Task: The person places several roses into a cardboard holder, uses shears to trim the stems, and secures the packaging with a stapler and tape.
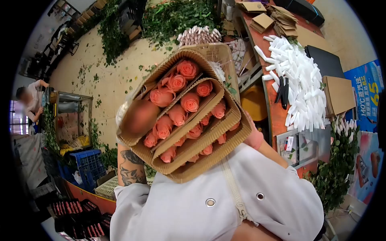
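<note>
Close in front of my chest is a bunch of coral-pink roses [189,102], wrapped in corrugated brown cardboard [237,116] that also separates the rows of blooms. The bunch sits tilted, its flower heads facing me. My right hand [254,134] grips the wrap's right side, with most of its fingers hidden behind the cardboard. On the other side, my tattooed left forearm reaches up under the bunch. My left hand is covered by the wrap, at its lower left side. The stems are out of sight.
On the red-topped table [261,40] at right lie a heap of white sleeves [303,88], a black tool [283,92] and cardboard pieces [261,23]. Leaves litter the floor [92,52]. A blue crate [89,166] stands lower left; another person [34,98] is far left.
</note>
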`<state>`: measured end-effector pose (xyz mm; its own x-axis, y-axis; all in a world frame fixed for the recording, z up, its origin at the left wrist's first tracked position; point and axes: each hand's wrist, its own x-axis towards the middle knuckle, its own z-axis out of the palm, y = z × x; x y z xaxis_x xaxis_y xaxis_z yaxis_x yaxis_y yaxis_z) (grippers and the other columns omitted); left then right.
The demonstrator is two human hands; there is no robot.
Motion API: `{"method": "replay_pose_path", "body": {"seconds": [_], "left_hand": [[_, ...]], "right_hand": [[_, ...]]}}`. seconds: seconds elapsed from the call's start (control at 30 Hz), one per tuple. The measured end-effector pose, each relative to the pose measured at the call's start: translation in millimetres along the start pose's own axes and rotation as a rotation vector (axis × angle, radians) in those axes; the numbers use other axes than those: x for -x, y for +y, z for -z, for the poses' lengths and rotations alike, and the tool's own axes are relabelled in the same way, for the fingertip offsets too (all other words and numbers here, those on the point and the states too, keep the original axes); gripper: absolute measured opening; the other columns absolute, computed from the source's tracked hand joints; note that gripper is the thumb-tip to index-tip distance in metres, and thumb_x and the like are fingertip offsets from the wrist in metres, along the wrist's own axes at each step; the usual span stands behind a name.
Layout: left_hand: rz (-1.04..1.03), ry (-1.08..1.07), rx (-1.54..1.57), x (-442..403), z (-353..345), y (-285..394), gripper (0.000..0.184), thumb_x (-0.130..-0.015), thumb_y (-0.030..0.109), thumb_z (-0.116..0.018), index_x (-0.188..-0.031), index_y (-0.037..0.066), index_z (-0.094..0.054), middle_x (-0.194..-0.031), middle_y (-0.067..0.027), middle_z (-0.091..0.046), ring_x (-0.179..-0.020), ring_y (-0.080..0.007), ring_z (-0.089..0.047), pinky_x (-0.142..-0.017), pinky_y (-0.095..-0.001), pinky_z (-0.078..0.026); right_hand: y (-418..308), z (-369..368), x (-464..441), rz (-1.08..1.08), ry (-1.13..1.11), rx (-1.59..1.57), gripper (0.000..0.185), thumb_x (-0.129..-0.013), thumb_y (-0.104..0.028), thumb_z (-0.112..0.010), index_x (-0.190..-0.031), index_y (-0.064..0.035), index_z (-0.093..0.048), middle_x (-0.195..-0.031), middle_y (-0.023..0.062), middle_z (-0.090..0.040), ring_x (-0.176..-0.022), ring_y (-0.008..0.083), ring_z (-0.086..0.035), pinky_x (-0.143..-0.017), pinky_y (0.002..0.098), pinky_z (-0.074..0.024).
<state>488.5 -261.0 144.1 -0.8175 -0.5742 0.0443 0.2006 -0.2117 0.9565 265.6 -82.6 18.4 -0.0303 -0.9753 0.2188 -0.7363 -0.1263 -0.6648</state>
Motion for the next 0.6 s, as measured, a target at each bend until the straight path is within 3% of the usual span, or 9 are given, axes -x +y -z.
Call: {"method": "replay_pose_path", "body": {"seconds": [0.4, 0.6], "left_hand": [[-0.043, 0.023, -0.107, -39.0, -4.5, 22.7, 0.049, -0.078, 0.031, -0.054, -0.11, -0.006, -0.06, -0.112, -0.0188, -0.061, -0.102, -0.0284, -0.058, -0.092, -0.036, -0.044], [-0.288, -0.072, -0.344, -44.7, 4.0, 57.7, 0.046, -0.077, 0.029, -0.056, -0.107, -0.005, -0.062, -0.111, -0.0182, -0.062, -0.1, -0.0287, -0.059, -0.091, -0.0367, -0.044]], "right_hand": [[13.6, 0.9, -29.6, 0.06, -0.067, -0.13, 0.053, -0.08, -0.028, -0.053, -0.126, -0.0047, -0.044, -0.123, 0.0152, -0.049, -0.114, 0.0315, -0.046, -0.098, 0.0402, -0.0349], [15.2, -13.4, -61.2, 0.06, 0.002, -0.335, 0.055, -0.082, -0.034, -0.049, -0.129, -0.0054, -0.041, -0.126, 0.0142, -0.047, -0.116, 0.0303, -0.045, -0.1, 0.0399, -0.034]]}}
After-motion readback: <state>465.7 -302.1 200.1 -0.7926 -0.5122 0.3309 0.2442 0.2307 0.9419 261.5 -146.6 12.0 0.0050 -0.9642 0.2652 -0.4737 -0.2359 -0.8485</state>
